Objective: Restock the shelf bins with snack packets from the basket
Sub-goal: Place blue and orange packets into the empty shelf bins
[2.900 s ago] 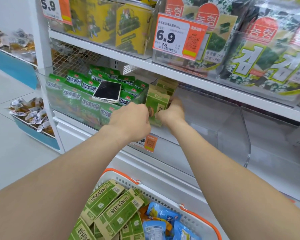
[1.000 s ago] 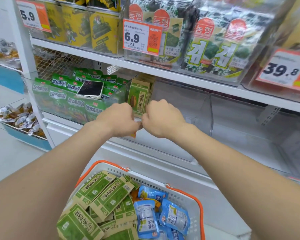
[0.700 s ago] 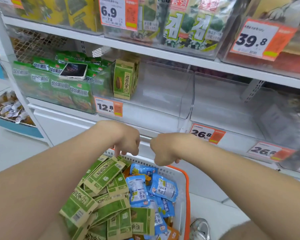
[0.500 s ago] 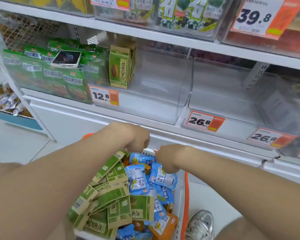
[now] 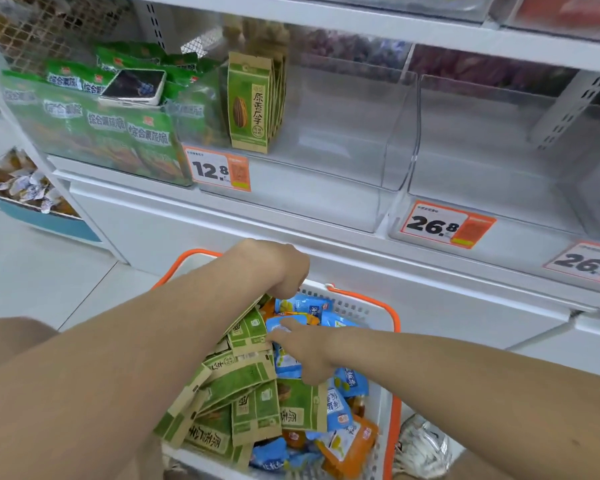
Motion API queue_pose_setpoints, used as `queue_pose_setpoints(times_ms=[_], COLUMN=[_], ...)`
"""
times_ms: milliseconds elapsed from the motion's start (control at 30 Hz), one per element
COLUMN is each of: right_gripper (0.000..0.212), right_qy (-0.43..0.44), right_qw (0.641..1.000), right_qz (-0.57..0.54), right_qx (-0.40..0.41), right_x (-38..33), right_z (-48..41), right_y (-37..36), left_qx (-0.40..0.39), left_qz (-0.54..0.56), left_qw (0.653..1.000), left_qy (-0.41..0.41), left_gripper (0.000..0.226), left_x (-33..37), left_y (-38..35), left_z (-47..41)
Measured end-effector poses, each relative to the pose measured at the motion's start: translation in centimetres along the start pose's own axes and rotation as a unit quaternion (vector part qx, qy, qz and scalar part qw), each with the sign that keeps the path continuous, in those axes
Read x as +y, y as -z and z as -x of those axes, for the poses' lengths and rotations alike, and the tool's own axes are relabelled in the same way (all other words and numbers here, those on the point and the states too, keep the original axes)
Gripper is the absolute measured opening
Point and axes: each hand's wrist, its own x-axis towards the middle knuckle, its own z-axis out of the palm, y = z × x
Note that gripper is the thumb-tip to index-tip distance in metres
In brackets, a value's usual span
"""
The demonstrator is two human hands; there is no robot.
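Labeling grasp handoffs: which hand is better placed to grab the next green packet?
Left hand: its curled fingers are already at a green sunflower seed packet in the basket. Right hand lies open over blue packets.

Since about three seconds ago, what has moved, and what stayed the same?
Both hands came down from the bin with the upright green packets into the basket. The left hand reaches the green packets there; the right hand spreads its fingers over them, gripping nothing yet. The phone and shelf packets stayed put.
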Motion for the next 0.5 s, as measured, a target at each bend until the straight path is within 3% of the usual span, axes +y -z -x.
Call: queue_pose_setpoints(times_ms=[133, 333, 500], right_gripper=[0.078, 0.078, 0.051], right_qy=[-0.027, -0.062, -0.003], right_qw=[0.997, 0.996, 0.994], right_qz=[-0.069, 0.027, 0.039], right_qx=[0.034, 0.058, 0.099], right_x=[-0.1, -0.3, 0.2], right_z=[-1.0, -0.7, 1.4], right_y=[-0.6, -1.7, -0.3], left_qx=[-0.005, 0.003, 0.003], left_qz=[0.000, 0.012, 0.004], left_qw=[1.000, 1.000, 1.000], left_qy=[0.009, -0.003, -0.001], left_gripper=[0.038, 0.038, 0.037], left_x=[-0.5, -0.5, -1.0], left_y=[-0.1, 0.1, -0.3], left_z=[-0.3, 0.1, 0.1])
